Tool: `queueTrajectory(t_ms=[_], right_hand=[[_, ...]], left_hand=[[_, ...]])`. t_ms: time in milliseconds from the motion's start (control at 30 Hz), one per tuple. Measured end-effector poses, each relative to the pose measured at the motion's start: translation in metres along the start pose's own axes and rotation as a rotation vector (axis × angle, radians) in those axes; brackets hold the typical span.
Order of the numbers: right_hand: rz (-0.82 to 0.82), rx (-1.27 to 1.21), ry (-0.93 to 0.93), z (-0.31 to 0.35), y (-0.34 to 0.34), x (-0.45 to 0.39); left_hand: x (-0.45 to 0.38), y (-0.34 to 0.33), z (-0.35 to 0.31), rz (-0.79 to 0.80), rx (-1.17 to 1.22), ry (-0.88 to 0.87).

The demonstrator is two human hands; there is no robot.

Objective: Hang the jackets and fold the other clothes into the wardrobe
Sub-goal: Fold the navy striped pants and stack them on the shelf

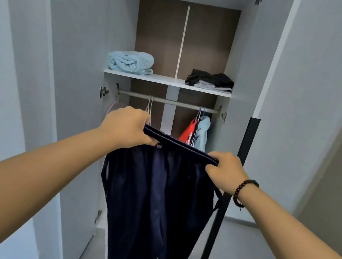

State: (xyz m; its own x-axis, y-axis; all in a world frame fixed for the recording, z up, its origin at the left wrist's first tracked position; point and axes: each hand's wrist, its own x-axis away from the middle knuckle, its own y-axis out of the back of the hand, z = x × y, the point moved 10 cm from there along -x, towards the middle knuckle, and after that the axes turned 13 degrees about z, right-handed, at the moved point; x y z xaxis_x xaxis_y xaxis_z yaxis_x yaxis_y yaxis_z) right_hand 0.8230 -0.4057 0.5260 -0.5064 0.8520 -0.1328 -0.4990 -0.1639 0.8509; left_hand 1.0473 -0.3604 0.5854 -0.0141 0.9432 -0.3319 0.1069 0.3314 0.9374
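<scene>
Currently your left hand [126,125] and right hand [225,169] each grip the navy trousers' [154,194] waistband, legs hanging straight down, shelf [166,81] far above.

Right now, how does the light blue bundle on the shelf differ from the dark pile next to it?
The light blue bundle lies at the left end of the shelf; the dark pile lies at the right end. The light blue bundle is one thick, rolled piece, while the dark pile is flatter and stacks black over grey layers. Both rest on the same shelf, above the rail.
</scene>
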Motion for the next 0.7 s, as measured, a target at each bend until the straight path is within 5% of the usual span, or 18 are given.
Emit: queueTrajectory(t_ms=[133,300,433,567,700], right_hand=[[0.146,0.132,0.041,-0.002,0.006,-0.016],[0.067,0.051,0.026,-0.009,0.037,-0.036],[-0.037,-0.03,-0.007,-0.022,0.059,-0.041],[-0.13,-0.152,-0.046,-0.038,0.063,-0.045],[-0.095,0.081,-0.226,-0.051,0.022,-0.054]], left_hand=[[0.002,-0.031,0.016,0.129,-0.057,-0.022],[-0.005,-0.053,0.036,0.217,0.109,-0.074],[-0.011,-0.062,0.059,0.221,0.697,-0.066],[-0.007,-0.093,0.089,0.061,1.274,0.105],[-0.003,-0.154,0.087,0.176,1.109,0.284]])
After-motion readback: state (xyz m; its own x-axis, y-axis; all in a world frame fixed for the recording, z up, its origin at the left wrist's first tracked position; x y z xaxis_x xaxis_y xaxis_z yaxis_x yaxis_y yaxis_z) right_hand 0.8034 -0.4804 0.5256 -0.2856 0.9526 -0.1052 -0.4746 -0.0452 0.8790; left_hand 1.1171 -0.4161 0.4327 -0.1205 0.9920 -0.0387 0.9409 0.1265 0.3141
